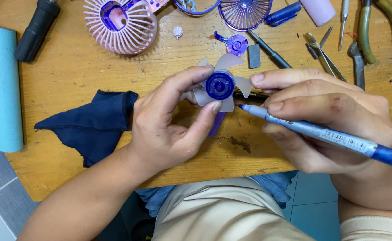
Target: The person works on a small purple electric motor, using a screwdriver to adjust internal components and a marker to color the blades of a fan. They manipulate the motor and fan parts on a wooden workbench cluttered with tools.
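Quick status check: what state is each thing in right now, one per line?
Fan blade wheel: off its fan, held up in the left hand.
Blue pen: uncapped, held in the right hand, tip at the wheel's edge.
Pink fan grille: detached, lying flat on the wooden table.
Purple grille: detached, lying on the table.
Dark blue cloth: crumpled, lying loose.
Tweezers: lying unused.
Pliers: lying unused.

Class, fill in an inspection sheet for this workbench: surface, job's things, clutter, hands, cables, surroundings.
Surface: scuffed wooden table.
Job's things: translucent fan blade with blue hub; blue pen.
Clutter: pink fan grille, purple grille, dark blue cloth, tweezers, pliers.
Hands: left hand pinches the fan blade; right hand grips the pen, tip beside the blade.
Cables: nothing seen.
Surroundings: light blue roll, tiled floor.
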